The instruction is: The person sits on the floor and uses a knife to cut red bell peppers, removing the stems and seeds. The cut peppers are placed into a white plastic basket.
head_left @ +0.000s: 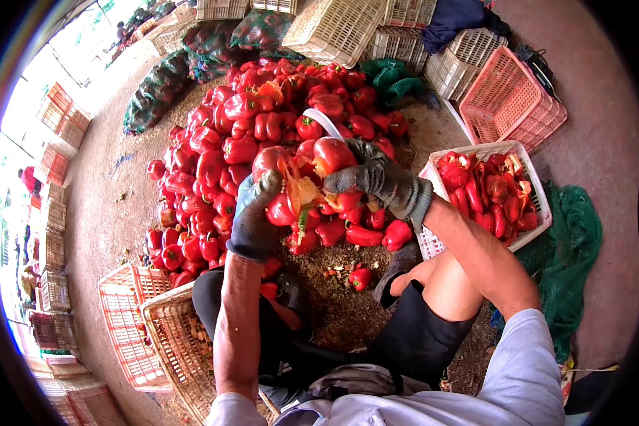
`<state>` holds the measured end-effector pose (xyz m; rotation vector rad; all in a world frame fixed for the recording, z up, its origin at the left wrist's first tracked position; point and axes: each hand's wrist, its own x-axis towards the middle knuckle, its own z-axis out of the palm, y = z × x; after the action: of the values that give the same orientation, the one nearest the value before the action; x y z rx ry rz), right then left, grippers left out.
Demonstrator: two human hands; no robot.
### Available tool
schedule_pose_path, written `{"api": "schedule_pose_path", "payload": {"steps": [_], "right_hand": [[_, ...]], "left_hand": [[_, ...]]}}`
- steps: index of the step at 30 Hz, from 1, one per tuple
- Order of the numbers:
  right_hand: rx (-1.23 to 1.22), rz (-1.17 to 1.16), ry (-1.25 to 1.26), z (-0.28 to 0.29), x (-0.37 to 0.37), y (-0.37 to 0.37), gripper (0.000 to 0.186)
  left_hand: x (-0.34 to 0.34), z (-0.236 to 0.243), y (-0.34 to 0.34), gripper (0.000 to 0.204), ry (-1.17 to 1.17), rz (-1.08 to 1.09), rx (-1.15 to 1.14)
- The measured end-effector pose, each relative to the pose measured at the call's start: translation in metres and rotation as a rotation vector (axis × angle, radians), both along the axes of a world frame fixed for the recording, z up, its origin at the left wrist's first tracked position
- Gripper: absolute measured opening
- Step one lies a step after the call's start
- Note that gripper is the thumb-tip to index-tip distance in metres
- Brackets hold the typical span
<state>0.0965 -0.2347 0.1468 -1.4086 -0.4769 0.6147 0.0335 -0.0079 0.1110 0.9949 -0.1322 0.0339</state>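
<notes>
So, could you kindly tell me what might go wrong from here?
The pale seed core of the torn red bell pepper between the dark-gloved left hand and dark-gloved right hand could drop onto the heap of glossy red bell peppers below. The single small red pepper on the floor between the feet might be stepped on. If the right leg bumps the white plastic crate, its red pepper pieces may spill.

Ahead: pepper heap [213,167] blocks | right: white crate [431,246] rim | passable: gap between shoes [399,268], lone pepper [360,278] inside
</notes>
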Motion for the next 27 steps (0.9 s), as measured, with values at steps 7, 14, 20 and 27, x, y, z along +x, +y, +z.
{"api": "schedule_pose_path", "payload": {"steps": [7, 14, 20, 27], "right_hand": [[0.078, 0.003, 0.163, -0.004, -0.008, -0.008, 0.056], [-0.052, -0.189, 0.06, -0.011, 0.007, 0.001, 0.046], [-0.182, -0.497, -0.504, -0.028, 0.023, -0.004, 0.052], [-0.33, -0.565, -0.922, -0.033, 0.002, 0.026, 0.063]], "left_hand": [[0.01, -0.013, 0.006, 0.053, -0.008, -0.076, -0.004], [0.027, -0.009, -0.018, 0.052, 0.048, -0.014, -0.043], [0.023, -0.029, -0.05, 0.066, 0.294, 0.065, 0.064], [0.051, -0.089, -0.04, 0.044, -0.074, 0.3, 0.581]]}}
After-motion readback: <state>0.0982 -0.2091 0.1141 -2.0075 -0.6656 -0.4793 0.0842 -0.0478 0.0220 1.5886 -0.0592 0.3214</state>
